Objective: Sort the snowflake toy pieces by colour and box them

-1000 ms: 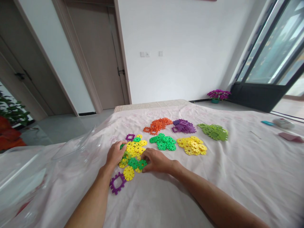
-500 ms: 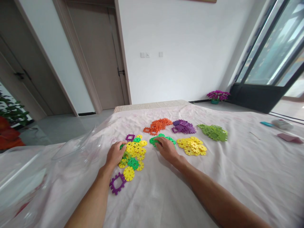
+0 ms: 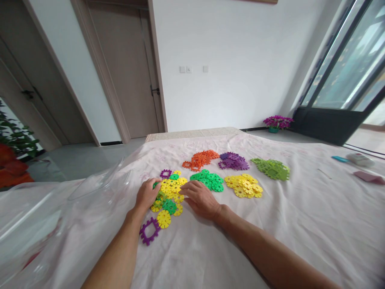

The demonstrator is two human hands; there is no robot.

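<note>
Sorting mixed pile (image 3: 169, 195) by colour – left hand (image 3: 146, 194) curled on its edge, grip unclear; right hand (image 3: 201, 198) spread flat, empty – next likely green piece (image 3: 169, 206) to green heap (image 3: 208, 180)

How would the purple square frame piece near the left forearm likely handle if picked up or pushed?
The purple square frame piece looks thin, flat plastic, so probably light and stiff. It lies flat on the wrinkled cloth, so a push would likely slide or snag it, not roll it. Its notched edges should give grip.

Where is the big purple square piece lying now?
The purple square piece lies on the cloth beside the left forearm, just below the mixed pile.
</note>
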